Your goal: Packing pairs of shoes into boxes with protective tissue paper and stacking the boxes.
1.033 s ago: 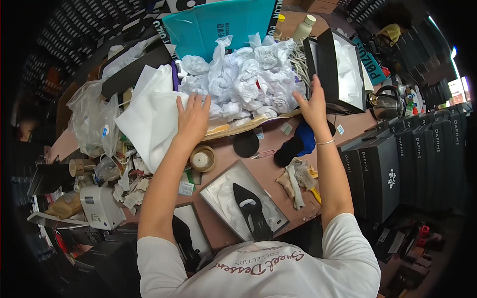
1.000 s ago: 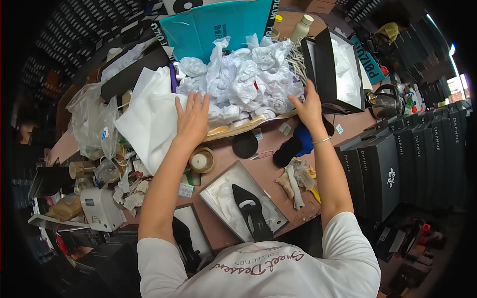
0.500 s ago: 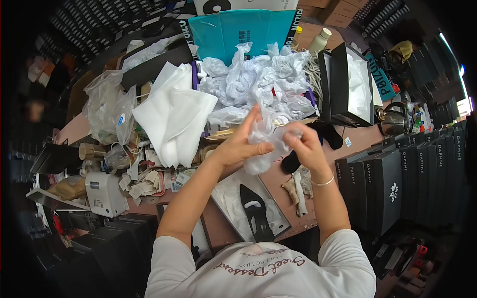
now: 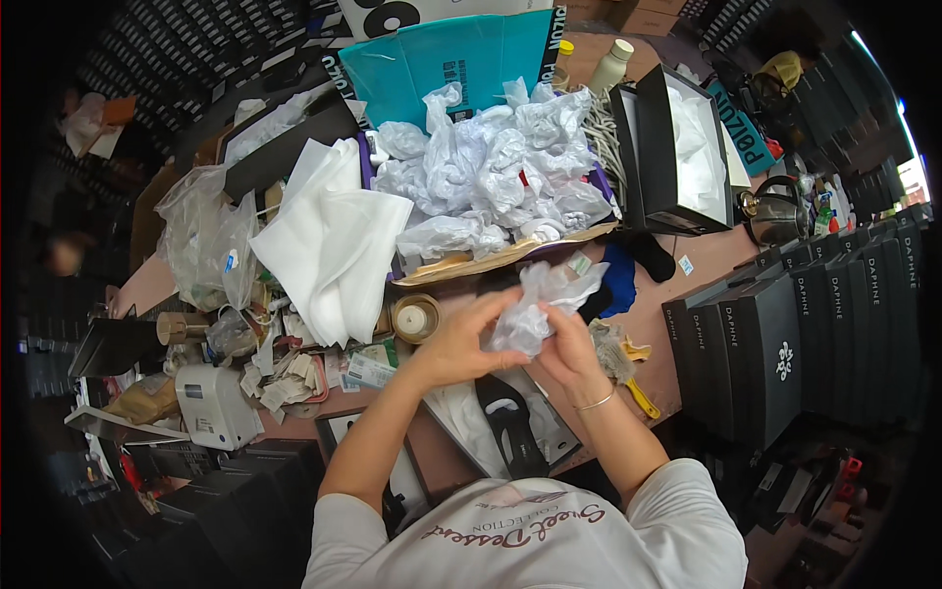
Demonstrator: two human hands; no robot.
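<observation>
Both of my hands hold one crumpled piece of white tissue paper [image 4: 540, 299] above the table. My left hand [image 4: 461, 339] grips its left side and my right hand [image 4: 567, 346] pinches it from below right. Under my hands lies an open shoe box [image 4: 461, 427] lined with white paper, with a black high-heeled shoe [image 4: 510, 424] in it. Behind, a big heap of crumpled tissue paper [image 4: 500, 172] fills a cardboard tray.
A stack of flat white sheets [image 4: 329, 245] lies at the left, a tape roll [image 4: 414, 318] beside it. An open black box [image 4: 677, 147] stands at the right, closed black boxes [image 4: 775, 344] along the right edge. A label printer [image 4: 216, 402] and scraps sit at the left.
My hands left the paper heap and drew back toward me with one crumpled piece of tissue, which they now hold together over the shoe box.
</observation>
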